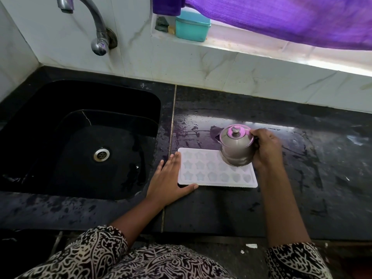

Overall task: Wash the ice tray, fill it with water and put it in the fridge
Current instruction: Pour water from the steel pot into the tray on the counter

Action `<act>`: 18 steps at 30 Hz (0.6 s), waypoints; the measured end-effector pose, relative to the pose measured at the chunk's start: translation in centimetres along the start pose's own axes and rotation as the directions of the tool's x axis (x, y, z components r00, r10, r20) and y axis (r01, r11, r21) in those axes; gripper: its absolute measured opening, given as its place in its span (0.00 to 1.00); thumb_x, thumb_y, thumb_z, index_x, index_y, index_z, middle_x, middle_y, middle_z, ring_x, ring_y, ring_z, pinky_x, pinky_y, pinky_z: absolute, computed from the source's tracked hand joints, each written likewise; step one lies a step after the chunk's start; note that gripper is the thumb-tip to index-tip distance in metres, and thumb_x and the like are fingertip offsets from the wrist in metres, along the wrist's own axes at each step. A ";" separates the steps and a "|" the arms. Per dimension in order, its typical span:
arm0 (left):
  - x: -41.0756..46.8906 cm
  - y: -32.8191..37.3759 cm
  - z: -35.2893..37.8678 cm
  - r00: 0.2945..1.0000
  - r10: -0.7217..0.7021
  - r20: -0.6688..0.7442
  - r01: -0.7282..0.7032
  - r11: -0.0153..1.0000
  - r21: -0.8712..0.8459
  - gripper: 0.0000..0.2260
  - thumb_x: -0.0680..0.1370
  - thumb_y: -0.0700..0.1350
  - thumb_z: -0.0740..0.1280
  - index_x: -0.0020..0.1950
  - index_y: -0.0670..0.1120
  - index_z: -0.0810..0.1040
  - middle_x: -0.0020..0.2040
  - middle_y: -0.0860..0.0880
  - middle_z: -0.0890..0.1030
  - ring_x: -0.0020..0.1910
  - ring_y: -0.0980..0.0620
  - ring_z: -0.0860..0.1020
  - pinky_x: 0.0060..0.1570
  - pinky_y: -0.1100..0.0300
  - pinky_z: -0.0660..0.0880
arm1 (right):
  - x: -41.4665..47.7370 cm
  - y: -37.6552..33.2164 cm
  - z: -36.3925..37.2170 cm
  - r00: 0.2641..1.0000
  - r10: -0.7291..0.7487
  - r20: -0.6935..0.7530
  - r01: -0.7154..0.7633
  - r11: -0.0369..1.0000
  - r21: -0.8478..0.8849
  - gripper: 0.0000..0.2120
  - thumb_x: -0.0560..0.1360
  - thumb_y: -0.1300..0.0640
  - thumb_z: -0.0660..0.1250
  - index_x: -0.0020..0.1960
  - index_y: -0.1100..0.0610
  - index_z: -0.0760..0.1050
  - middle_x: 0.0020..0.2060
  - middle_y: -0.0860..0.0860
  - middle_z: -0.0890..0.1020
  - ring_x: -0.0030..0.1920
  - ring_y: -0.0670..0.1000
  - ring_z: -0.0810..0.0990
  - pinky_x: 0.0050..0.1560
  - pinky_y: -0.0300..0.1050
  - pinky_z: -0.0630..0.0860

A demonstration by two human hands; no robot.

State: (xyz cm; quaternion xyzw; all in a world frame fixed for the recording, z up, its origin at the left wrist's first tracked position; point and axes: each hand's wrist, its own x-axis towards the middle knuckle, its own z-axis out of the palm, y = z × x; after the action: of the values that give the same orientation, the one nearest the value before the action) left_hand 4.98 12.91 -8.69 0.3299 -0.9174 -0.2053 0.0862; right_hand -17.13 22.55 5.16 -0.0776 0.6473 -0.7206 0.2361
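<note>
While the tray [201, 174] lies flat on the wet counter [221, 208], just right of the sink [80, 117] and near the front edge, I read the step in hand as filling.

Left hand [171, 178]: fingers straight and flat, pressed against the tray's left short edge, thumb along its front left corner. It braces the tray without gripping it.

Right hand [265, 150]: curled round a lidded steel jug [236, 148], held tilted above the tray's back right cells. I cannot tell whether water is running from it. The cells look pale and glossy, so some may already hold water.

Handling, as I judge it: the tray is thin, white and probably light plastic, with shallow star and heart cells and a narrow flat rim. Empty, it would slide easily on the wet counter, hence the bracing hand. Filled, it will be heavier, may bow in the middle, and will spill at the least tilt. I would take it by both short edges, fingers under the rim and thumbs on top, and carry it level and slowly. Lifting it by one corner risks twisting and slopping.
</note>
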 end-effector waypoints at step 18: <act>0.0 0.1 -0.2 1.000 0.002 0.004 -0.002 1.000 -0.005 0.51 0.68 0.76 0.49 0.80 0.46 0.41 0.81 0.51 0.47 0.79 0.55 0.46 0.76 0.55 0.42 | -0.5 0.0 1.2 0.999 -0.042 -0.001 0.041 0.987 -0.158 0.10 0.72 0.64 0.65 0.33 0.57 0.71 0.30 0.52 0.74 0.32 0.47 0.72 0.34 0.40 0.72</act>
State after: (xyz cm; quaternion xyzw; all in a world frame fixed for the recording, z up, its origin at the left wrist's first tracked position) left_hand 4.98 12.91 -8.43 0.3282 -0.9174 -0.2083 0.0853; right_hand -16.21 21.74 5.48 -0.1079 0.7011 -0.6720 0.2127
